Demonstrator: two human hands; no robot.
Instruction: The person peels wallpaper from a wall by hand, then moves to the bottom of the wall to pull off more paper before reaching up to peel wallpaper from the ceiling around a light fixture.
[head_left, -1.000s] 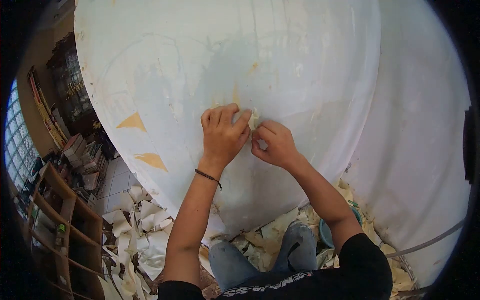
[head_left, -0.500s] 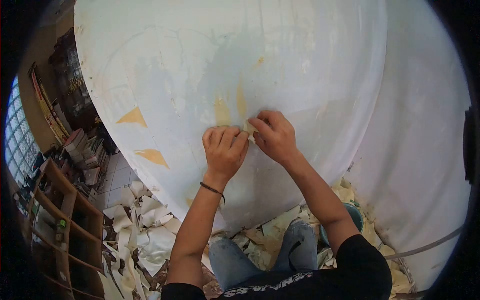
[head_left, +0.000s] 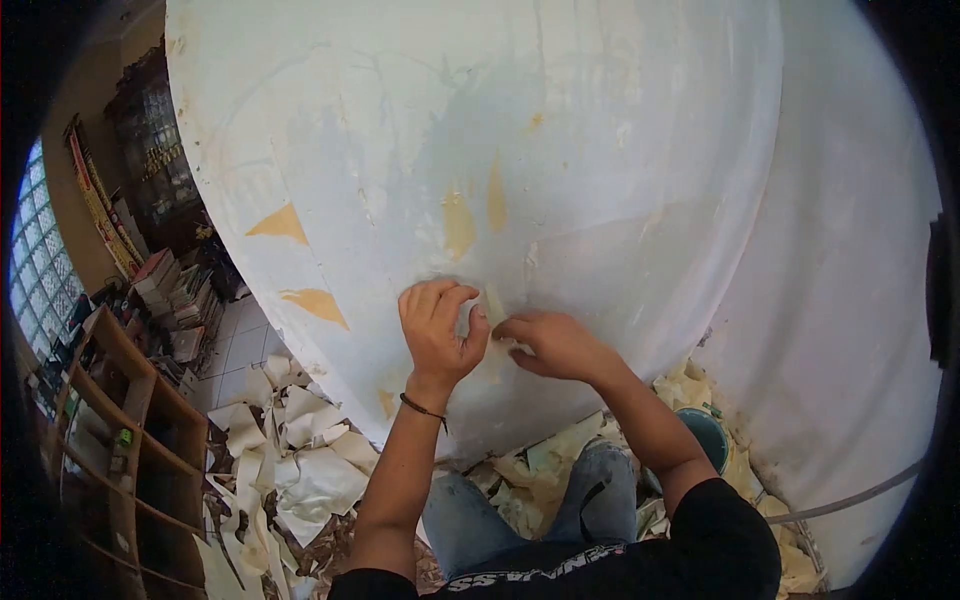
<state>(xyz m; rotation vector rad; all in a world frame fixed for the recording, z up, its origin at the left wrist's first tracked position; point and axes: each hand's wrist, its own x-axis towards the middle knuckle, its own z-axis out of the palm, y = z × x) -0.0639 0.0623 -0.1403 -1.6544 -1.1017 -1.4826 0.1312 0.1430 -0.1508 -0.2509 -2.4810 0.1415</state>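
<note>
Lower on the wall than half a second ago, with the left hand and the right hand both well below two yellow patches. Reveals the wider patch right down to its lower end, close above the left fingers before. Also shows the right hand turned more sideways, and more of the green bucket past the right arm.

Between the hands, at the wall, find a scrap of paper, pale, thin and narrow. On the left, see thumb and forefinger parted in a C, fingertips at the wall, with nothing visible in the gap. On the right, see fingers bent and thumb beneath, right at the scrap's lower edge; cannot tell whether pinched on it or merely beside it.

Looks smooth and slightly shiny across the wall, streaked grey and whitish, broken by sharp-edged yellow shapes: a triangle and, below it, a ragged wedge. Down on the floor, piled in curled, stiff, cream-coloured sheets: torn paper. Farther left, note square white tiles, stacked books and a brown shelf with box-like compartments.
</note>
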